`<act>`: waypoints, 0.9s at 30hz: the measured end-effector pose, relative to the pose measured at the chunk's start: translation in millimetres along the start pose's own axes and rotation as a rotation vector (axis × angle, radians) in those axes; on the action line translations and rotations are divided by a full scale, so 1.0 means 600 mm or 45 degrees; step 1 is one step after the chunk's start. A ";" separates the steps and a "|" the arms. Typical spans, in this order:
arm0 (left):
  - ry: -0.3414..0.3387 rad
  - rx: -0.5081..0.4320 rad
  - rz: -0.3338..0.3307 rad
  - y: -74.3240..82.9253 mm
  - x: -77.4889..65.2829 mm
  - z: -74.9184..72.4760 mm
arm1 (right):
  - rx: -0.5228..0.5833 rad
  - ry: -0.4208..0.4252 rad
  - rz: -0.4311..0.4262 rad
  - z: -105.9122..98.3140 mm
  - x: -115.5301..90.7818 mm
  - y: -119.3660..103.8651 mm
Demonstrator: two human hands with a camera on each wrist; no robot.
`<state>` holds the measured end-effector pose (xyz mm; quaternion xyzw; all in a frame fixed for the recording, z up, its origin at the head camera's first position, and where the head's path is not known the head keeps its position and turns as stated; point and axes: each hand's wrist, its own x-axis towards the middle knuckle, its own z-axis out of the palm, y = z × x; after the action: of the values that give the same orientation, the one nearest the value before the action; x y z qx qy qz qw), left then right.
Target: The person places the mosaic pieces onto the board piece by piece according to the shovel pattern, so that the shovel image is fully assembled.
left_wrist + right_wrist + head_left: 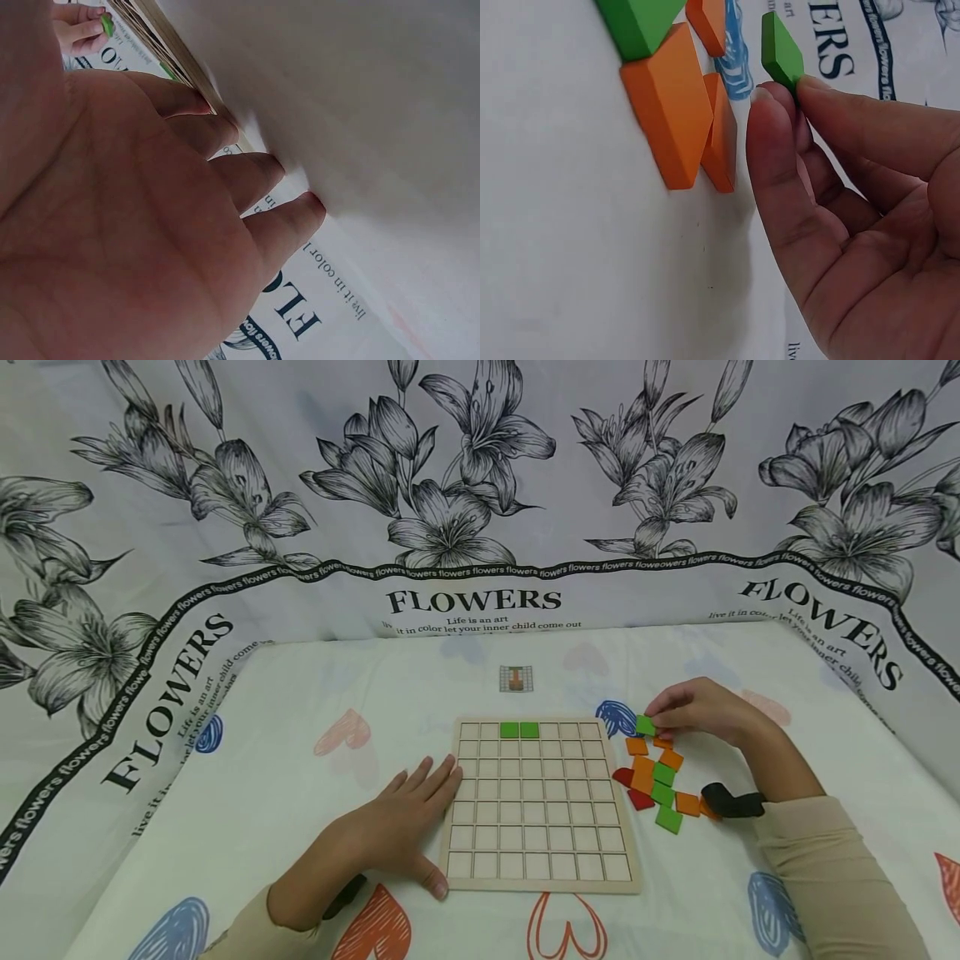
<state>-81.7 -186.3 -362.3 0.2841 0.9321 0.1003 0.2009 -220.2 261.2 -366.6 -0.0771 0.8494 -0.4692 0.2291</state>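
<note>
A wooden grid board (543, 887) lies flat in the middle of the head view. Two green square tiles (519, 730) sit side by side in its top row. My left hand (397, 822) rests at the board's left edge, fingers spread and fairly straight, the fingertips touching the frame. Right of the board, my right hand (701, 714) pinches a green square tile (781, 54) between thumb and fingertips, held above the cloth. Below that hand lies a loose group of orange tiles (642, 774), green tiles (668, 819) and red pieces (641, 799).
A small picture card (516, 678) with an orange figure on a grid lies beyond the board. The white cloth (285, 710) is printed with hearts. Behind it hangs a flower-printed curtain (480, 485). A black strap piece (731, 802) sticks out from the right wrist over an orange tile.
</note>
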 end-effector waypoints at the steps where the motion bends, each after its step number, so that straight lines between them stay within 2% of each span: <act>1: 0.000 0.000 -0.001 0.000 0.000 0.000 | 0.001 -0.001 0.005 0.001 0.001 -0.001; 17: -0.005 0.023 0.003 0.000 0.000 0.000 | 0.028 -0.050 -0.020 0.011 0.017 -0.009; 27: -0.008 0.032 0.000 -0.002 0.002 0.000 | 0.006 -0.044 0.017 0.019 0.029 -0.016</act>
<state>-83.2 -186.9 -362.9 0.2869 0.9327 0.0879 0.2002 -230.8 241.2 -369.5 -0.0792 0.8447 -0.4682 0.2469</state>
